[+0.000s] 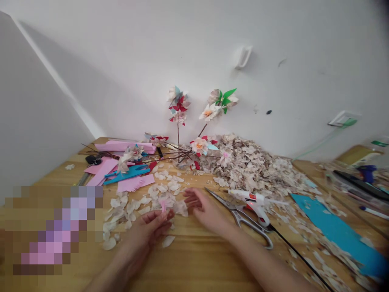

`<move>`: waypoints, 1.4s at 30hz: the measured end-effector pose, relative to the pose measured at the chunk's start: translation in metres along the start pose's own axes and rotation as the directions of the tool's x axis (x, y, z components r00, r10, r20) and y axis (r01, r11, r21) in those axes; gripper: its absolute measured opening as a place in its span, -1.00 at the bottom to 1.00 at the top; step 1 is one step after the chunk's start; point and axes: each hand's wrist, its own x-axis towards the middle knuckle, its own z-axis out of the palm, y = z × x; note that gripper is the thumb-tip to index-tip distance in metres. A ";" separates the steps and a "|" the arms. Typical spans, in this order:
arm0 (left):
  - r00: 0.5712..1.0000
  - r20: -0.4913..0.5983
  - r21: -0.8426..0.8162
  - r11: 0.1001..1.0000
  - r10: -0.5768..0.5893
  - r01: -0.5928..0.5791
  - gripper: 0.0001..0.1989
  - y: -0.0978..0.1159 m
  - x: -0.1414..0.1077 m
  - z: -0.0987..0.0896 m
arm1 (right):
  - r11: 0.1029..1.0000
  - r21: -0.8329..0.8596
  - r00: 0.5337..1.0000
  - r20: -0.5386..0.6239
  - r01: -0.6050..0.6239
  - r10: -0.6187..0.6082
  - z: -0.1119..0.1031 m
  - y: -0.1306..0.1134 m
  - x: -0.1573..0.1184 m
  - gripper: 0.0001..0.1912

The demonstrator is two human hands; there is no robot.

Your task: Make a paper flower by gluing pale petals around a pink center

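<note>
My left hand [149,227] is closed, with thumb and fingers pinching a small fringed pink paper flower centre [164,204]. Just to its right, my right hand [203,207] has its fingers stretched out and somewhat apart. A pale dried petal [181,208] lies by those fingertips; I see no grip on it. Under and behind both hands spread loose petals [161,190], and a single petal [168,241] rests nearer to me. Beside my right forearm are metal scissors [240,219] and a white glue gun [253,199] with a black cord.
Finished paper flowers on twigs [200,145] lean at the wall before a large petal heap [243,164]. Pink paper [103,168] and blue paper strips [129,173] lie left. A blue sheet [331,227] lies right, a pen [377,213] beyond. A blurred-out patch covers the lower left.
</note>
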 end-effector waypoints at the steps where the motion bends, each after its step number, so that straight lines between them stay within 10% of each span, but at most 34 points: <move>1: 1.000 -0.014 0.005 1.000 0.012 -0.011 -0.96 -0.001 0.002 0.000 | 1.000 0.008 1.000 -0.021 -0.020 0.021 -0.003 0.002 -0.002 -0.40; 14: 0.903 -0.246 0.192 0.931 0.353 -0.311 -0.73 0.010 0.010 -0.013 | 0.997 -0.071 0.999 0.042 -0.014 0.017 0.001 -0.013 -0.002 -0.42; 22: 0.938 -0.090 0.266 0.915 0.336 -0.302 -0.71 0.014 0.003 -0.004 | 0.969 -0.154 0.963 0.219 0.193 -0.157 0.022 -0.026 0.023 -0.36; 28: 0.970 -0.016 0.316 0.922 0.241 -0.224 -0.74 0.004 0.009 -0.009 | 0.977 -0.185 0.980 0.185 0.106 -0.071 -0.001 -0.019 0.007 -0.46; 42: 0.979 -0.125 0.284 0.951 0.163 -0.122 -0.76 -0.001 0.009 -0.012 | 0.983 -0.173 0.978 0.210 0.056 -0.019 -0.002 -0.024 -0.018 -0.47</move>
